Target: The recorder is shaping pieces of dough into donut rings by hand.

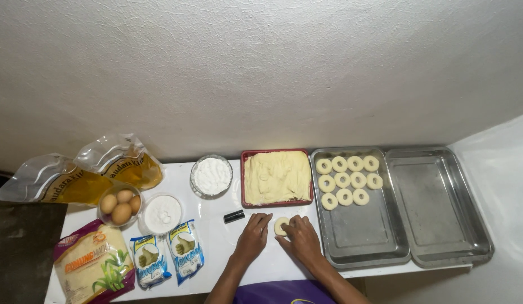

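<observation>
Head view of a white work table [216,256] set against a rough white wall. The left hand [253,236] lies palm down on the table, fingers together and extended, their tips just touching the left edge of a small round piece of pale dough [281,226]. The right hand [301,239] rests on the table with its fingers curled around the right and near sides of the same piece, the thumb against its near edge; neither hand lifts it off the surface.

Just beyond the left fingertips lies a short black cylindrical cap-like object [234,216]. Directly beyond both sets of fingertips stands a red rectangular tray filled with pale yellow dough [277,177]. To the right of the right fingers sits a shallow rectangular steel pan [360,225] carrying ten pale dough rings [348,180] in rows at its far end; a second, bare steel pan [439,208] adjoins it further right.

Left of the left fingers, well apart: a glass bowl of white powder [211,175], a round white tub of white powder [162,214], a clear bowl of brown eggs [120,205], two clear pouches of yellow oil [81,174], two small blue-and-white sachets [167,253] and a red-and-yellow bag of pale crumbs [92,264].
</observation>
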